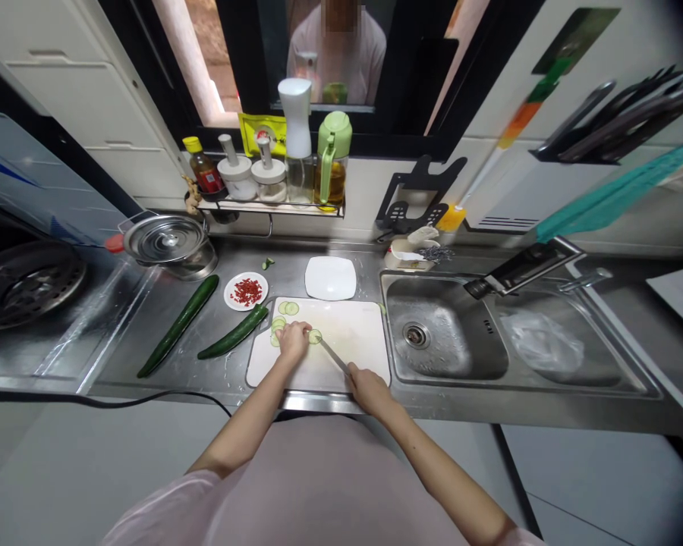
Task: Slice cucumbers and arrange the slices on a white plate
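Fingers, R hand [371,388]: gripping knife [334,356], w/ tip at cucumber slice [315,337] on board [369,334]. L hand [294,341]: fingers bent, just L of slice; can't tell if gripping.

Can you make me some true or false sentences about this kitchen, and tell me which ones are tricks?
1. The right hand holds a knife. True.
2. The left hand is on the green-topped bottle. False: it is at the cutting board, beside cucumber slices; the green-topped bottle stands on the rack.
3. The small round plate has red pieces on it. True.
4. The sink is to the left of the cutting board. False: the sink is to its right.
5. The longer cucumber lies left of the cutting board. True.
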Demonstrator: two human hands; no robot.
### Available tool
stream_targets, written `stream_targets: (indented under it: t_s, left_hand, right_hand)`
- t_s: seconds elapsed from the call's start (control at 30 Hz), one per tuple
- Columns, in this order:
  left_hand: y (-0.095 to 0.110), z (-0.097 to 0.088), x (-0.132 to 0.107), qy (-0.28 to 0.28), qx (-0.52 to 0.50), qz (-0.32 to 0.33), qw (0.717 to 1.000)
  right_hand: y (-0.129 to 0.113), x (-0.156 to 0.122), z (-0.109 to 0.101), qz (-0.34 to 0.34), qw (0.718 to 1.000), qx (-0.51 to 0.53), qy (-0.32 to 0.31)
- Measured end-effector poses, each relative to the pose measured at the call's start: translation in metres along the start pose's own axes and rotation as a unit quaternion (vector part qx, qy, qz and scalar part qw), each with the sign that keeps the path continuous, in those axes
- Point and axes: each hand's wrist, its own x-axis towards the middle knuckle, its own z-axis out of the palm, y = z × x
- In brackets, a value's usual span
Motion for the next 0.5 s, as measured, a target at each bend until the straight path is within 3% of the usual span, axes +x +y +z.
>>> stream_targets:
  t_s: [0.5]
  left_hand:
    - [-0.0003,-0.0015,-0.0002,-0.001,-0.015,-0.001,1.000]
  right_hand:
    - [-0.0088,0.0059,-0.0091,-0.009,1.000,-0.018,-0.020]
